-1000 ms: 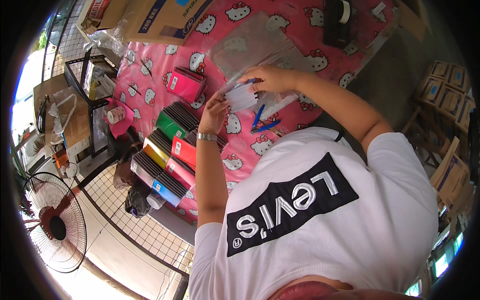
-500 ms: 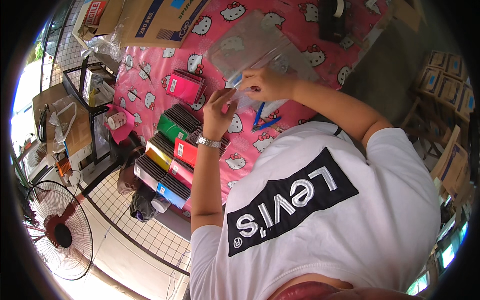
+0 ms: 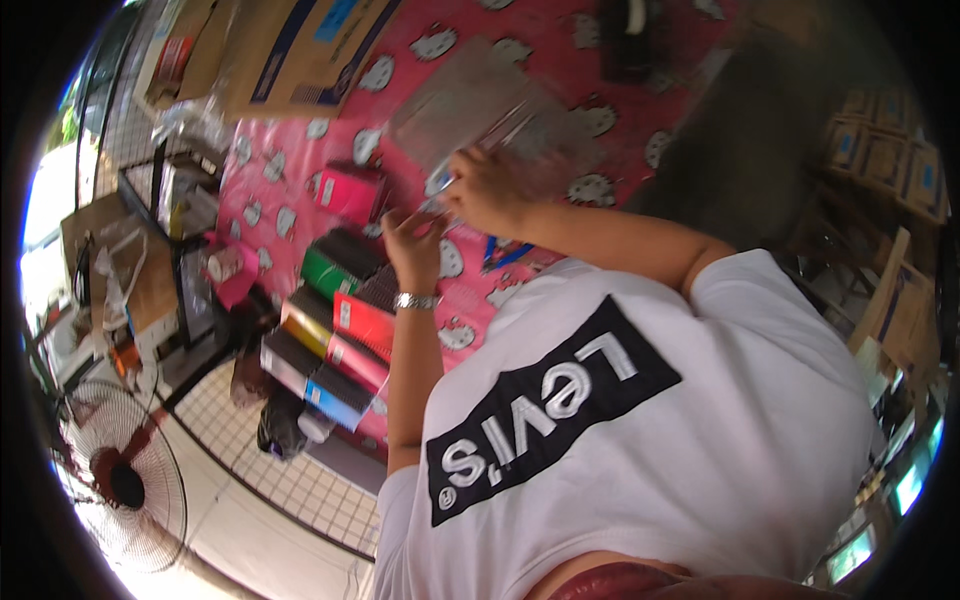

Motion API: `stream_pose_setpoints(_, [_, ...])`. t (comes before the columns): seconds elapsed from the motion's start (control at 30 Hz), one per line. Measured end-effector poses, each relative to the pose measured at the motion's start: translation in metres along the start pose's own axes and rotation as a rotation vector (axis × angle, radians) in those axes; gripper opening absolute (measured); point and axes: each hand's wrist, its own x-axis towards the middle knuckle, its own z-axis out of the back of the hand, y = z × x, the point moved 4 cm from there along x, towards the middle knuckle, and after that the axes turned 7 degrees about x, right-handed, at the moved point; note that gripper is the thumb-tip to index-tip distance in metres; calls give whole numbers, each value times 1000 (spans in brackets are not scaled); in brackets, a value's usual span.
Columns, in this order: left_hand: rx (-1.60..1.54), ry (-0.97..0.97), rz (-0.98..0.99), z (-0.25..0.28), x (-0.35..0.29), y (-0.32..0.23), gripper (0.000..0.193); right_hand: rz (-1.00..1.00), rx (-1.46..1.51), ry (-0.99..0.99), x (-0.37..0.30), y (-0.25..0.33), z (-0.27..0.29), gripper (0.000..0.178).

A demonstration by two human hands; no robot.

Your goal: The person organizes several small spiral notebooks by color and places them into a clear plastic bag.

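My left hand [image 3: 412, 246] is bent at the near side of a clear plastic bag [image 3: 425, 208], its fingers closed at the plastic; blur softens the fingertips. Close beside it, my right hand [image 3: 487, 193] is curled with fingers pinched on the same plastic. A small bluish-white patch shows at its fingertips, too blurred to name. Beyond the hands lies a stack of clear plastic sleeves [image 3: 455, 105], flat on the tabletop. Pink spiral notebooks [image 3: 347, 193] lie left of my left hand. Blue-handled pliers [image 3: 512, 254] rest below my right hand.
Piles of spiral notebooks, including green [image 3: 327, 272], red [image 3: 362, 322] and blue [image 3: 335, 398] ones, stand by my left forearm. Cardboard boxes [image 3: 300, 55] sit at the far left of the pink cartoon-patterned tablecloth [image 3: 285, 165]. A black tape dispenser [image 3: 632, 45] stands far right; a fan [image 3: 122, 480] is lower left.
The whole view has shifted, moving the table's things left and down. My right hand has come slightly closer to my left. Both hands stay at the plastic.
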Motion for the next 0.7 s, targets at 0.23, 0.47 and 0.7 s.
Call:
stream_pose_setpoints(0.23, [205, 40, -30, 5, 15, -7, 19, -533, 564, -594, 4, -127, 144, 24])
stream_pose_setpoints(0.47, [132, 199, -141, 7, 36, -34, 40, -876, 936, -725, -50, -262, 166, 16])
stream_pose_setpoints(0.7, [-608, 212, 276, -17, 8, 14, 31, -906, 1582, -859, -104, -230, 103, 4])
